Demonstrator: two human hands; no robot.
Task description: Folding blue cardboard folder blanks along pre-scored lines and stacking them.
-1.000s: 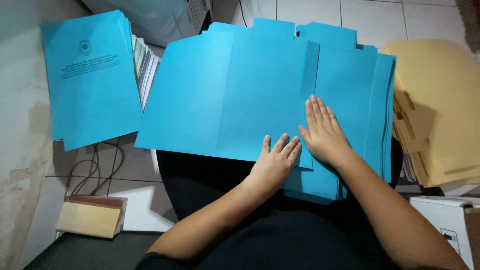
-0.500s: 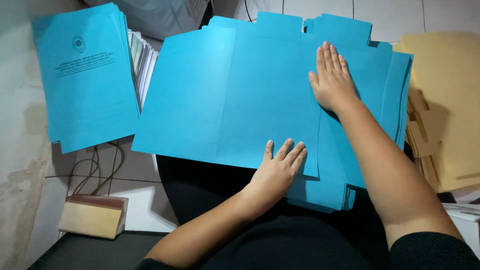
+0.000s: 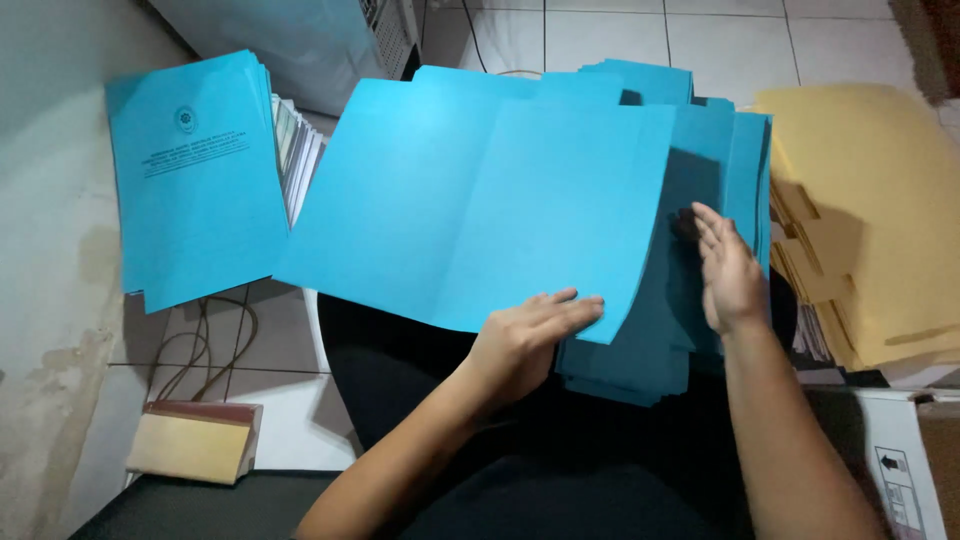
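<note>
The left hand [image 3: 525,335] lies flat, fingers extended, pressing the near edge of a large folded blue paper sheet [image 3: 480,200] on the lap; the right hand [image 3: 728,272], open and edge-on, touches the blue sheet stack [image 3: 715,150] beneath; manila envelopes [image 3: 870,210] lie just right.

A stack of printed blue booklets [image 3: 195,180] is seen at the left, with white papers [image 3: 300,160] piled just beside it. Yellow-brown envelopes [image 3: 870,210] are stacked at the right. On the tiled floor [image 3: 620,30], a thick book [image 3: 195,440] and dark cables [image 3: 215,340] are laid.
</note>
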